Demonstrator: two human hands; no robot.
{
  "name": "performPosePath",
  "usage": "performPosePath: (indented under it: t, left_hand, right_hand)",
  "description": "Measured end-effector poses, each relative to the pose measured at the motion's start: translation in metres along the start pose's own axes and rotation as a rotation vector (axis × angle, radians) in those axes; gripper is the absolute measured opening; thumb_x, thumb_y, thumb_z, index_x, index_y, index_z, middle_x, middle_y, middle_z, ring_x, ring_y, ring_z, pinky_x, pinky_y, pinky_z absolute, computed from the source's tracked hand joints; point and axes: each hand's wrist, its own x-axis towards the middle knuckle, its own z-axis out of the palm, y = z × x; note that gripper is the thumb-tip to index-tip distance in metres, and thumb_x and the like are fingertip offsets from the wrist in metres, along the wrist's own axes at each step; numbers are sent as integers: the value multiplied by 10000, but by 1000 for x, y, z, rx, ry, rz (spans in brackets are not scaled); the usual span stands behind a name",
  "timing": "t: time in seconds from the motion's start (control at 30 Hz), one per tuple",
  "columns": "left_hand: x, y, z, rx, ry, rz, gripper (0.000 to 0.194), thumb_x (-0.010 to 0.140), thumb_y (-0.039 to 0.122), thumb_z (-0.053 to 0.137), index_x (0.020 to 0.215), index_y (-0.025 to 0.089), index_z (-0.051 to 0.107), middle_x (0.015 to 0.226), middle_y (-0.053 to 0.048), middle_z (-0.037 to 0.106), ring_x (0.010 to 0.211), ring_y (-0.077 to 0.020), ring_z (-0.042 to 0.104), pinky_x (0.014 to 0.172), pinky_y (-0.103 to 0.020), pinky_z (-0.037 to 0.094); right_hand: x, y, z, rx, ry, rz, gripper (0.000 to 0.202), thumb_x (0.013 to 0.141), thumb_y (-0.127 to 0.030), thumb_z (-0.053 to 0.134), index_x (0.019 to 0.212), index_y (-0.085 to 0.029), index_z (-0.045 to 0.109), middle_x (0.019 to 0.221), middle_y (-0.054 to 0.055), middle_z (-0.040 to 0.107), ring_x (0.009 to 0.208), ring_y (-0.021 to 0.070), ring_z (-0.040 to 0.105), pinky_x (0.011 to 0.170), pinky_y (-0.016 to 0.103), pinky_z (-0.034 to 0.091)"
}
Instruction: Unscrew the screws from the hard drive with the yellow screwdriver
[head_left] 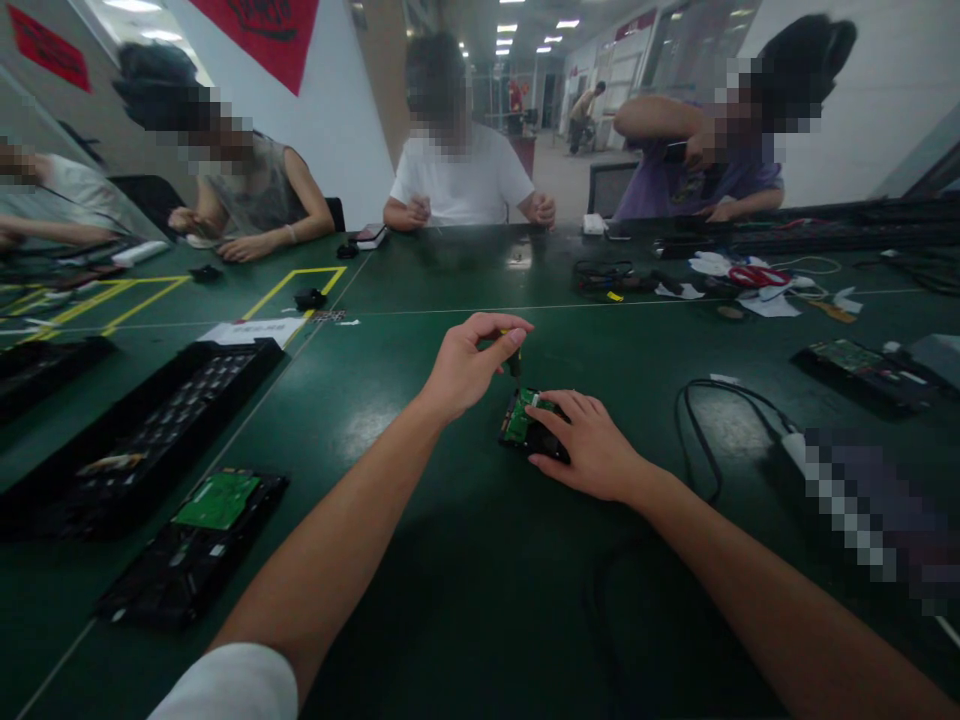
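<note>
The circuit board is bright green, the tabletop darker green.

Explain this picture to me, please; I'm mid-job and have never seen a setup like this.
There's no machine: these are a person's bare hands, seen by one camera worn on the head, looking forward and down. The left hand holds a screwdriver, tip down at a small device with a green circuit board; whether it touches is too small to tell. The right hand rests on that device. Both hands work over a green table. To the left lie a larger black device and a long black tray. Other people sit across.
</note>
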Motion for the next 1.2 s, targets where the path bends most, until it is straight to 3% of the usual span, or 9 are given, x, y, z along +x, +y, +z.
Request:
performPosePath:
  t: [0.2,0.3,0.4,0.53,0.7,0.93,1.2]
  left_hand:
    - [1,4,-3,-46,-106,-2,235,984,354,680,1147,216,778,968,-49,681,733,-109,597,527,-184,496]
    - [0,4,-1,-104,-161,9,265,997,337,657,1217,211,732,1075,-66,692,846,-130,639,602,-198,551]
    - [0,4,1,-152,-178,3,264,1004,327,641,1235,207,684,1123,-77,697,941,-150,660,664,-209,577]
    - [0,5,3,-169,-163,-23,220,1003,324,635,1178,193,662,1123,-86,710,964,-156,667,677,-210,579]
    - [-1,8,5,-160,-152,-51,242,985,340,657,1160,173,682,1111,-90,704,950,-161,662,707,-241,607]
    - [0,7,7,-154,3,-97,200,950,336,690,1072,179,711,1012,-62,688,862,-146,637,652,-235,616]
    - [-1,8,8,-93,25,-51,277,896,449,782,958,183,739,883,-34,675,773,-128,630,599,-201,573]
  right_hand:
    - [-4,3,4,13,13,-2,674,953,-562,668,1511,-202,551,1639,217,400,1465,425,426,1174,637,349]
    - [-5,5,3,4,12,-2,699,944,-573,677,1514,-188,551,1693,232,313,1488,437,404,1175,636,353]
    - [-5,6,2,1,-11,-18,674,958,-555,663,1528,-217,544,1708,195,321,1494,425,405,1179,638,352]
    - [-5,7,1,1,-22,-28,666,961,-545,659,1544,-249,534,1706,168,350,1497,421,405,1180,657,343]
    - [-6,7,1,6,-7,-25,654,963,-514,663,1547,-249,537,1747,160,264,1511,427,388,1172,656,354]
    - [-5,7,0,8,-20,-29,648,966,-501,661,1541,-225,547,1735,156,300,1503,418,401,1180,646,349]
    - [-6,7,2,18,-16,-21,645,974,-513,647,1550,-245,536,1726,143,328,1502,419,404,1183,660,340]
